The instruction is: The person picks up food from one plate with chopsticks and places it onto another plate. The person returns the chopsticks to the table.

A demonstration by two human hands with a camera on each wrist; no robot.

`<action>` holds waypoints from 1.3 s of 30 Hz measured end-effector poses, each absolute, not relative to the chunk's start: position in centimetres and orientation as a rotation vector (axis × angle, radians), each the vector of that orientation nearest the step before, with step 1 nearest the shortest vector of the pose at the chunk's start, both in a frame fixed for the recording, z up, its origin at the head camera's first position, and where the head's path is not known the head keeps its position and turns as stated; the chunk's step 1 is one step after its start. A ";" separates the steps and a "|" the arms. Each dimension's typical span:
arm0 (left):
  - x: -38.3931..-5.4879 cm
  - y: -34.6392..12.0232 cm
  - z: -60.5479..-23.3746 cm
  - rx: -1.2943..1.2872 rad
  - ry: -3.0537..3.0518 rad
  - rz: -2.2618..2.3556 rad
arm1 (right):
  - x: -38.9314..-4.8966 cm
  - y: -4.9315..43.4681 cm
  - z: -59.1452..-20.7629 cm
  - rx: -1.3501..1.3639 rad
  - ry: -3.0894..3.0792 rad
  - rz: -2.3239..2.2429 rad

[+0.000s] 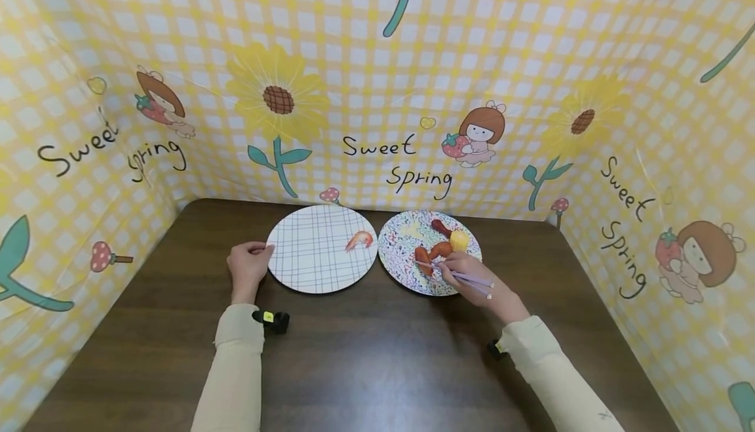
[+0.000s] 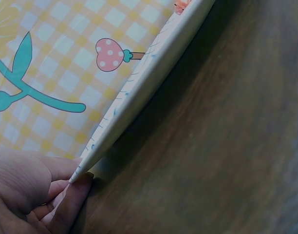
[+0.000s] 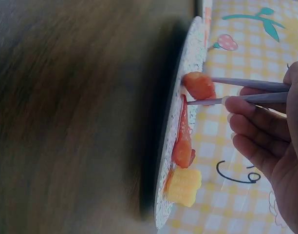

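My left hand [image 1: 248,267] pinches the left rim of a white plate [image 1: 307,248] with thin blue grid lines, thumb above and fingers beneath in the left wrist view. A shrimp [image 1: 359,241] lies at that plate's right side. My right hand [image 1: 474,279] holds a pair of pale purple chopsticks [image 3: 256,83] over a speckled, multicoloured plate [image 1: 394,263]. The tips stand on either side of a reddish-brown, oblong food piece [image 3: 199,86], right at its surface. Beside it are another browned piece [image 1: 440,250], a dark red piece [image 1: 439,226] and a yellow corn chunk [image 1: 459,242].
Both plates stand side by side near the back of a dark wooden table [image 1: 366,366]. A yellow checked cloth [image 1: 354,58] with printed flowers and figures rises behind and at both sides. Black straps with small devices [image 1: 271,320] sit at both wrists.
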State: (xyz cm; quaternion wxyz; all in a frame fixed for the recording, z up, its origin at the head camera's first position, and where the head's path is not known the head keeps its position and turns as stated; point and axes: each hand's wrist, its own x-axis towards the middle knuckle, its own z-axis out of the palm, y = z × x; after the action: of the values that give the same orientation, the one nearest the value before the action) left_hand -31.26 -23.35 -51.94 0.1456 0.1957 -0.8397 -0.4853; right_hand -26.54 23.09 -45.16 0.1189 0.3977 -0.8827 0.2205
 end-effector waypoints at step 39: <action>-31.1 -23.4 -52.0 0.560 -2.421 -1.397 | -27.5 22.7 -47.5 1.297 -2.208 0.328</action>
State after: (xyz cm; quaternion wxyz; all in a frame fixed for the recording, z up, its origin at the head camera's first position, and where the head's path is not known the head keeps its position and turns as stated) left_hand -31.09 -23.37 -51.96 0.1447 0.1944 -0.8403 -0.4850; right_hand -27.50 22.67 -47.55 0.2763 0.4827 -0.8221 0.1221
